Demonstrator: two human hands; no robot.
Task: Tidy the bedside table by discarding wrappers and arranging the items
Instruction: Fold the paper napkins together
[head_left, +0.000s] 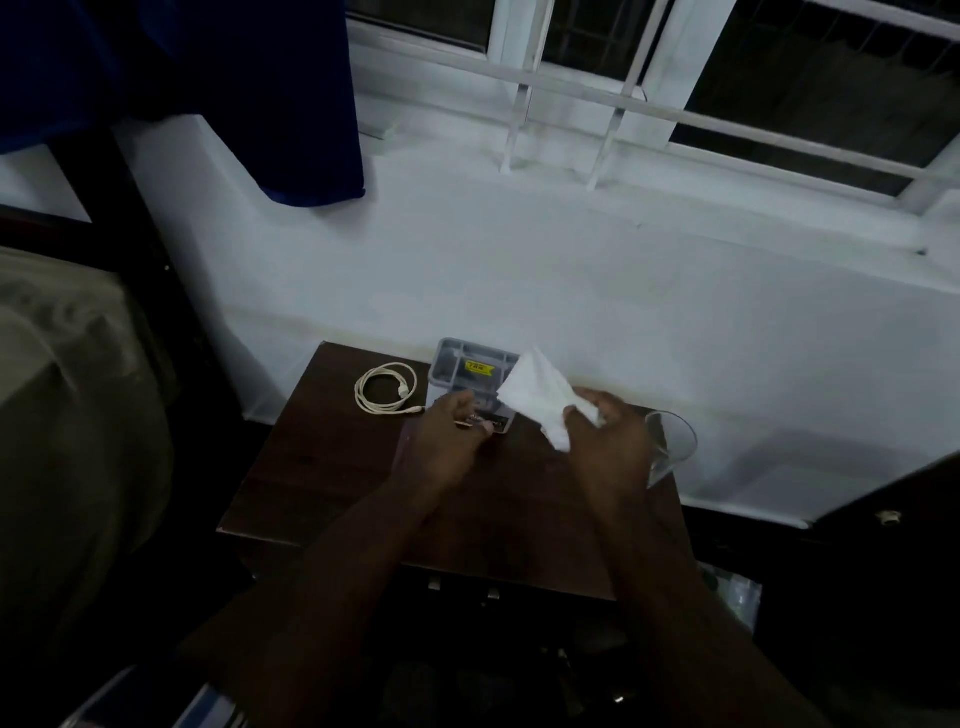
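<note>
1. So the dark wooden counter (332, 478) sits under the window, and the clear plastic organiser box (470, 371) with the yellow label at its back edge is the thing I'll place everything else from.
2. The right hand (605, 431) has its fingers curled around a white tissue (540, 397), gripping the bottom corner. The sheet fans up and across the right side of the box, lifted off the counter.
3. The left hand (449, 431) is at the front edge of the box, fingertips pinching something small and flat there. Could be a wrapper, but it's honestly too dark and blurry to say.
4. A coiled white cable (385, 388) lies just left of the box, not touching it. A clear glass (672, 447) is to the right of the box, near the counter's right edge and partly behind the right hand.
5. My read: this is the clearing-rubbish step, with the tissue picked up but not binned yet.
6. Next move probably means carrying the tissue, plus whatever the left hand has, off the counter to a bin. I can't spot a bin. Watch the glass when pulling the right hand back, it's really close.
</note>
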